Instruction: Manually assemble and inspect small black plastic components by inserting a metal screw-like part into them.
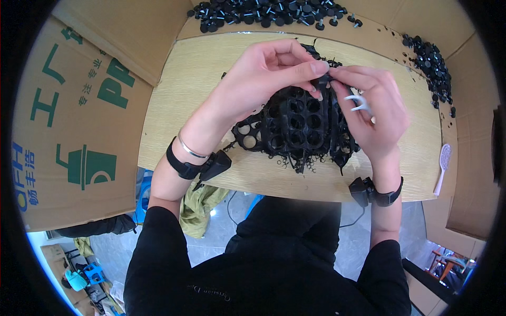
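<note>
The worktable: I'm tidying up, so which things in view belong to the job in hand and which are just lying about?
Likely the job's:
- black perforated mouldings
- small black piece, left hand
- pale pronged tool, right hand
- heaped black knobs with metal studs

Seemingly lying about:
- pale hairbrush
- olive cloth

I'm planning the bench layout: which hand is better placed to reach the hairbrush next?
Right, probably: the right hand lies nearer the pale hairbrush, while the left hand is farther off. But the right also holds a white hooked tool, and both hands meet at a small black part.
</note>
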`<state>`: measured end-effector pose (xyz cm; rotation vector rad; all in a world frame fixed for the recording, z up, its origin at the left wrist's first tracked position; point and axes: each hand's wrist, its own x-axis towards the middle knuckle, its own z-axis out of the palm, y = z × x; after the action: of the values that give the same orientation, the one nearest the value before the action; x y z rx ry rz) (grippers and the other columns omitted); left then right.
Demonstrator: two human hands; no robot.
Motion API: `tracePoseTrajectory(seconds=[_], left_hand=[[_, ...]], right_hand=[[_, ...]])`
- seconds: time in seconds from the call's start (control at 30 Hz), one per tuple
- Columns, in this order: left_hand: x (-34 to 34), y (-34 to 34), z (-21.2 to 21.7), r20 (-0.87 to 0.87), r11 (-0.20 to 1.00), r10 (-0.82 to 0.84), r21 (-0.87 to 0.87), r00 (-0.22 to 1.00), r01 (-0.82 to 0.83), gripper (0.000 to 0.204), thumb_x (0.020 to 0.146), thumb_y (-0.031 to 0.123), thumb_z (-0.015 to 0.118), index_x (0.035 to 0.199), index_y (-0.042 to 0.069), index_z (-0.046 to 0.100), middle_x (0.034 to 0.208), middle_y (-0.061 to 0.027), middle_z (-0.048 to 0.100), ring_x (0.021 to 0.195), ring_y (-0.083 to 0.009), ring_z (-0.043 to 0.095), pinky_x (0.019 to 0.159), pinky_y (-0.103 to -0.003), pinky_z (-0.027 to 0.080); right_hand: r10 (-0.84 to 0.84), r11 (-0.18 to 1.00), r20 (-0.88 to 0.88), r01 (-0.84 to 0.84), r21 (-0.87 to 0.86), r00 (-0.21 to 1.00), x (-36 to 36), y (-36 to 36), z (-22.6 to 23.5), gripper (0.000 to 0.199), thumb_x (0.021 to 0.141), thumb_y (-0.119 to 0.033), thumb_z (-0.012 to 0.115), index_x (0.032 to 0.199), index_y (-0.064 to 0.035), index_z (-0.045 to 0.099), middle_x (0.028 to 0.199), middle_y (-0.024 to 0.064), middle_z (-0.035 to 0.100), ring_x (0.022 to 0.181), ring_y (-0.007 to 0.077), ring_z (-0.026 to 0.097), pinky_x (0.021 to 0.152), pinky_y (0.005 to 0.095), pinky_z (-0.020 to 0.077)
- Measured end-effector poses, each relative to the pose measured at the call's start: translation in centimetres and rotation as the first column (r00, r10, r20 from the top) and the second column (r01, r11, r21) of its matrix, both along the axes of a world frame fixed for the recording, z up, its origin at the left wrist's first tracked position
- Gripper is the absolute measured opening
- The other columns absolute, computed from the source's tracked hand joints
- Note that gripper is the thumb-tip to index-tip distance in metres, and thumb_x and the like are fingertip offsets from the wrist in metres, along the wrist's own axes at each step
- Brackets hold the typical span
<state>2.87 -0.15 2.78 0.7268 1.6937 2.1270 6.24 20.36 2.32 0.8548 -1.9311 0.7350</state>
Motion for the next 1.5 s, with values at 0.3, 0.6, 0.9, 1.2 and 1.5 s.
tracePoseTrajectory(seconds=[0.3, 0.6, 0.9, 1.2, 1.5], left_hand=[[0.1, 0.3, -0.4, -0.151, 0.988, 0.038, -0.145, 0.988, -0.060, 0.016, 0.092, 0.014, 0.067, 0.099, 0.000, 0.065, 0.097, -0.0081, 0.069, 0.086, -0.0160, 0.068, 0.077, -0.027, 0.054], [0.5, 0.3, 0.3, 0.003, 1.000, 0.014, 0.009, 1.000, -0.014, 0.035, 0.097, 0.020, 0.060, 0.125, -0.001, 0.060, 0.111, -0.0119, 0.068, 0.093, -0.0219, 0.069, 0.086, -0.030, 0.054], [0.7, 0.0, 0.7, -0.037, 0.995, -0.091, 0.033, 0.995, 0.092, 0.039, 0.098, 0.021, 0.058, 0.129, -0.002, 0.057, 0.126, -0.0135, 0.062, 0.108, -0.0204, 0.064, 0.093, -0.031, 0.054], [0.8, 0.1, 0.8, -0.037, 0.994, -0.106, 0.022, 0.994, 0.107, 0.041, 0.098, 0.023, 0.058, 0.130, -0.003, 0.057, 0.123, -0.0158, 0.063, 0.103, -0.0243, 0.067, 0.091, -0.032, 0.054], [0.8, 0.3, 0.7, -0.061, 0.998, -0.056, 0.021, 0.997, 0.057, 0.041, 0.098, 0.022, 0.058, 0.129, -0.004, 0.057, 0.124, -0.0162, 0.063, 0.100, -0.0267, 0.068, 0.090, -0.032, 0.055]], right_hand=[[-0.018, 0.998, 0.062, 0.015, 0.059, 0.998, 0.0, 0.1, -0.5, 0.016, 0.073, 0.003, 0.073, 0.085, -0.0005, 0.062, 0.082, 0.0068, 0.067, 0.072, 0.0235, 0.062, 0.064, 0.0332, 0.0497], [0.122, 0.948, 0.356, -0.003, -0.318, 0.927, 0.6, 0.8, -0.3, 0.012, 0.097, -0.006, 0.048, 0.100, 0.0034, 0.054, 0.088, 0.0101, 0.051, 0.079, 0.0162, 0.047, 0.074, 0.0247, 0.0390], [0.250, 0.884, 0.269, -0.105, -0.456, 0.930, 0.8, -0.6, -1.1, 0.010, 0.096, -0.001, 0.056, 0.100, 0.0054, 0.063, 0.093, 0.0106, 0.067, 0.075, 0.0133, 0.062, 0.068, 0.0242, 0.0494], [0.265, 0.860, 0.219, -0.128, -0.493, 0.939, 1.0, -0.9, -0.9, 0.009, 0.094, 0.002, 0.058, 0.099, 0.0062, 0.064, 0.091, 0.0107, 0.068, 0.074, 0.0135, 0.065, 0.066, 0.0232, 0.0508], [0.190, 0.905, 0.210, -0.089, -0.415, 0.959, 1.1, -0.9, -0.8, 0.008, 0.094, 0.004, 0.058, 0.099, 0.0068, 0.064, 0.091, 0.0116, 0.068, 0.073, 0.0145, 0.066, 0.066, 0.0244, 0.0519]])
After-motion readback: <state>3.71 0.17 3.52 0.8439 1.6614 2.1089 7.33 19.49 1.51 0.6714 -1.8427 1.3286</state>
